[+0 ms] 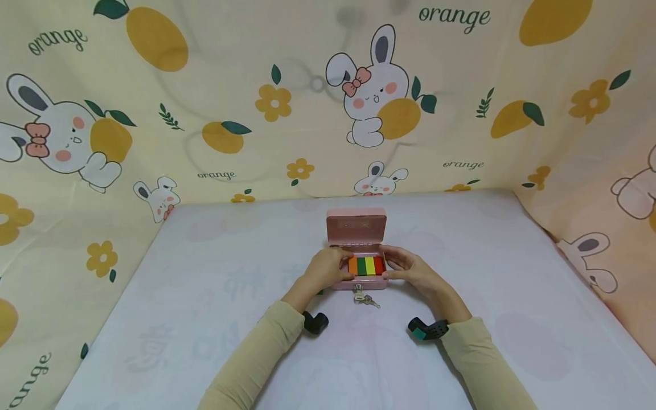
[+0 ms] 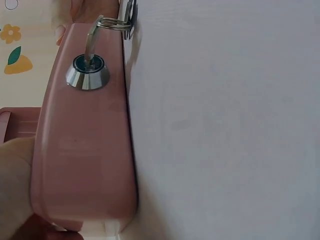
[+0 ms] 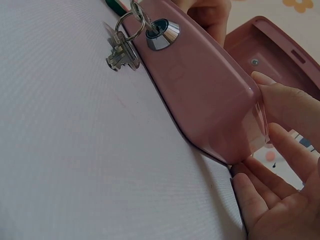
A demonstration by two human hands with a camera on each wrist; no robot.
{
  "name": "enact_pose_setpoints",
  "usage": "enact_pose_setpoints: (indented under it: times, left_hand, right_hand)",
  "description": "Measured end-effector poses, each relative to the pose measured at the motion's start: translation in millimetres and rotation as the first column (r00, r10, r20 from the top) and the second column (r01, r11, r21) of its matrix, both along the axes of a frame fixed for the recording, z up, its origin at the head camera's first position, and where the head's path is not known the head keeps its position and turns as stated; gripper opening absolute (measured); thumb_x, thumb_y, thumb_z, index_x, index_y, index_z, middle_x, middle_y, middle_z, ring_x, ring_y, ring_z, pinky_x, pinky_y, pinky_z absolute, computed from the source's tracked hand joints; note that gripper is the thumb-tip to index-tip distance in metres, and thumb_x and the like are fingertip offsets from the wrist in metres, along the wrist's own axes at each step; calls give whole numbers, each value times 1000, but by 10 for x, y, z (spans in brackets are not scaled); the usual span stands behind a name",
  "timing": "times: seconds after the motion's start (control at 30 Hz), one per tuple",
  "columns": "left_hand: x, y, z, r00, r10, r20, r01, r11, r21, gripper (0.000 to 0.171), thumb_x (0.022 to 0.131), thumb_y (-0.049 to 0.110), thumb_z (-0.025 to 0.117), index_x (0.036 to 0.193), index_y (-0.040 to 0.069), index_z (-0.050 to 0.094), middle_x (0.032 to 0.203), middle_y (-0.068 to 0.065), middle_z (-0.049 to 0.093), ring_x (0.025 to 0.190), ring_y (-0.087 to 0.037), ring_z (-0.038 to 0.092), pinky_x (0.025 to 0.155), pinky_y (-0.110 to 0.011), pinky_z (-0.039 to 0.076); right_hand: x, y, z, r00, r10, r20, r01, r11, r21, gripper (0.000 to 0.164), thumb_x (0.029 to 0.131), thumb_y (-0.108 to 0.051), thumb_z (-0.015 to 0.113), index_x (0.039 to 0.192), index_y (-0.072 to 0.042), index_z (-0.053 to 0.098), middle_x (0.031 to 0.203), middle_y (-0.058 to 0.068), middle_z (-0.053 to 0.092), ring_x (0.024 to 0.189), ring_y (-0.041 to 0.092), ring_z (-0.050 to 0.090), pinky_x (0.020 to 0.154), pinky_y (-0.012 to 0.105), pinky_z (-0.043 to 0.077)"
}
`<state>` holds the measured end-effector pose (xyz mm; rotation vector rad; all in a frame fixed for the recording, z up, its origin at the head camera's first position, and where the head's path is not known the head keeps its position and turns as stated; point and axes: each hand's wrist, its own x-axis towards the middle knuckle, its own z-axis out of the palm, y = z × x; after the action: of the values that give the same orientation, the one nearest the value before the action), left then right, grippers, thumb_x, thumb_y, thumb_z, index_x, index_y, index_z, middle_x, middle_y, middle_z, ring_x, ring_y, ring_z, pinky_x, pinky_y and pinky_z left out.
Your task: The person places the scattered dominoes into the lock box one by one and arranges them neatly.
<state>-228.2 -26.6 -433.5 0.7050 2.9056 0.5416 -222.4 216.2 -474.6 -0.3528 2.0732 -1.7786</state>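
A pink metal box (image 1: 359, 284) stands on the white table with its lid (image 1: 356, 226) raised at the back. Inside lies a row of coloured blocks (image 1: 366, 266) in orange, green, yellow and red. From the left, my left hand (image 1: 324, 267) reaches over the side wall, its thumb and fingers pinching the orange end of the row. My right hand (image 1: 416, 270) grips the box's right side; in the right wrist view its thumb (image 3: 282, 97) lies at the rim and other fingers touch the outer wall. A silver lock (image 2: 88, 77) on the front wall holds a key on a ring.
Further keys (image 3: 122, 52) hang from the ring in front of the box, close over the white tabletop (image 1: 205, 341). A small green patch (image 1: 321, 292) shows beside the left wrist. Behind the table hangs a cream cloth (image 1: 318, 34) printed with rabbits and oranges.
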Motion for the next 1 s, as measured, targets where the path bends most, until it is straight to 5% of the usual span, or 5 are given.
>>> enact_pose_setpoints:
  times: [0.17,1.0]
  left_hand:
    - [-8,10,1,1000,7,0,-7,999,-34,50,78,35,79,121,11,67,114,-9,70,99,-23,65,91,-38,53]
    - [-25,27,-2,1000,-7,-21,5,994,-106,51,79,41,77,121,13,68,114,-6,71,96,-21,65,87,-37,55]
  right_hand:
    - [-3,-3,7,1000,3,-9,-3,1000,3,75,86,-11,70,148,0,31,157,21,27,147,39,24,109,18,34]
    - [4,-6,25,1000,-11,25,11,1000,13,73,86,-11,69,148,-3,33,158,18,28,148,39,24,114,41,24]
